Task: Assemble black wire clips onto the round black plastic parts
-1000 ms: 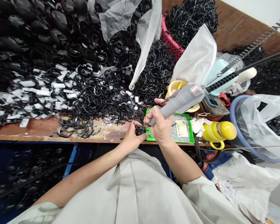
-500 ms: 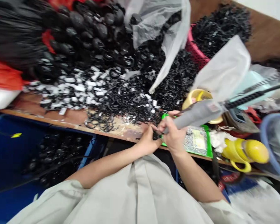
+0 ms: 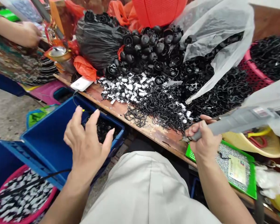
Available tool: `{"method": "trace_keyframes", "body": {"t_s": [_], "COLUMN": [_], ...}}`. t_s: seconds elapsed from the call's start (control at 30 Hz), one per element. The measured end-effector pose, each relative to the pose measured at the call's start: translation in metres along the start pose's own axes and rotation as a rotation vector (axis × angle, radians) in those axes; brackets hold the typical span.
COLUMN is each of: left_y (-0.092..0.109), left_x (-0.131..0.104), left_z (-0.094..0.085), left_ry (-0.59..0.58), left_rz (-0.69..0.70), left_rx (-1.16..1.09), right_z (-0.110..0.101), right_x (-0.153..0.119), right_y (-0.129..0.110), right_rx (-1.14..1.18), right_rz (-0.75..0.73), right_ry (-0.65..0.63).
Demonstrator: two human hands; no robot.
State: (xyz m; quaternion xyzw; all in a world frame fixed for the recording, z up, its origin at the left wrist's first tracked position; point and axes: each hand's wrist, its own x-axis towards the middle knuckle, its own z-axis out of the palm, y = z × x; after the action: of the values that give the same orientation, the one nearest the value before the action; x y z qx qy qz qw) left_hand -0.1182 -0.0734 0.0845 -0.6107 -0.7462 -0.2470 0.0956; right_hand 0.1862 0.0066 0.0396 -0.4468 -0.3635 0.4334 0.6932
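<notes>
My right hand (image 3: 205, 140) is wrapped round a grey electric screwdriver (image 3: 235, 123), its tip pointing left over the table's front edge. My left hand (image 3: 86, 140) hangs with fingers spread above a blue bin (image 3: 49, 137), and nothing shows in it. Black round parts (image 3: 102, 129) lie inside that bin, partly hidden by the hand. Beneath the right wrist sits a green tray (image 3: 252, 183) of small silvery pieces, probably screws, with a card on top. Small white parts (image 3: 130, 87) and thin black parts (image 3: 163, 107) are heaped on the wooden table (image 3: 116, 109).
A pink basket (image 3: 53, 194) of black-and-white parts stands at lower left. Black domed parts (image 3: 160, 48) pile up beside a black plastic bag (image 3: 100, 40). A clear plastic bag (image 3: 221, 25) drapes over the heap. At upper left another person's hand (image 3: 30, 34) is visible.
My left hand has moved from the screwdriver's tip leftward to over the blue bin and opened. The right hand still grips the screwdriver. The view has swung left.
</notes>
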Motion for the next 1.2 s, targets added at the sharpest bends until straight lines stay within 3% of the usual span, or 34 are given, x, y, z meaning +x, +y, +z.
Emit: {"method": "trace_keyframes", "body": {"t_s": [0.07, 0.2, 0.33, 0.43, 0.57, 0.63, 0.7, 0.77, 0.8, 0.9, 0.97, 1.03, 1.1, 1.17, 1.2], "left_y": [0.009, 0.043, 0.071, 0.081, 0.083, 0.082, 0.083, 0.090, 0.096, 0.118, 0.131, 0.136, 0.131, 0.113, 0.100], "left_x": [-0.008, -0.014, -0.001, 0.009, 0.015, 0.016, 0.017, 0.018, 0.018, 0.013, 0.007, 0.003, 0.006, 0.019, 0.028], "left_z": [0.015, 0.074, 0.124, 0.143, 0.149, 0.146, 0.141, 0.136, 0.134, 0.133, 0.134, 0.136, 0.138, 0.139, 0.139], "left_ry": [-0.042, -0.333, -0.467, -0.529, -0.599, -0.607, -0.626, -0.725, -0.811, -1.097, -1.175, -1.188, -1.160, -0.999, -0.848], "left_rz": [0.090, 0.232, 0.273, 0.333, 0.356, 0.322, 0.243, 0.102, 0.008, -0.295, -0.460, -0.545, -0.520, -0.412, -0.350], "left_rx": [-0.148, -0.391, -0.300, -0.218, -0.230, -0.303, -0.504, -0.843, -1.035, -1.511, -1.680, -1.743, -1.689, -1.502, -1.358], "right_z": [0.004, 0.000, -0.017, -0.031, -0.046, -0.052, -0.055, -0.052, -0.047, -0.026, -0.011, 0.000, 0.007, 0.012, 0.015], "right_x": [0.007, 0.026, 0.035, 0.034, 0.025, 0.015, 0.001, -0.015, -0.023, -0.039, -0.043, -0.043, -0.043, -0.042, -0.041], "right_y": [0.008, 0.023, 0.035, 0.039, 0.037, 0.033, 0.028, 0.023, 0.023, 0.029, 0.037, 0.044, 0.048, 0.049, 0.049], "right_rx": [-0.029, -0.196, -0.328, -0.368, -0.464, -0.508, -0.534, -0.550, -0.549, -0.411, -0.234, -0.107, -0.058, -0.047, -0.041], "right_rz": [-0.021, -0.084, -0.064, -0.027, -0.038, -0.122, -0.237, -0.238, -0.163, 0.184, 0.306, 0.368, 0.395, 0.407, 0.415], "right_ry": [0.032, 0.141, 0.183, 0.168, 0.159, 0.242, 0.377, 0.406, 0.336, -0.036, -0.148, -0.167, -0.168, -0.177, -0.178]}}
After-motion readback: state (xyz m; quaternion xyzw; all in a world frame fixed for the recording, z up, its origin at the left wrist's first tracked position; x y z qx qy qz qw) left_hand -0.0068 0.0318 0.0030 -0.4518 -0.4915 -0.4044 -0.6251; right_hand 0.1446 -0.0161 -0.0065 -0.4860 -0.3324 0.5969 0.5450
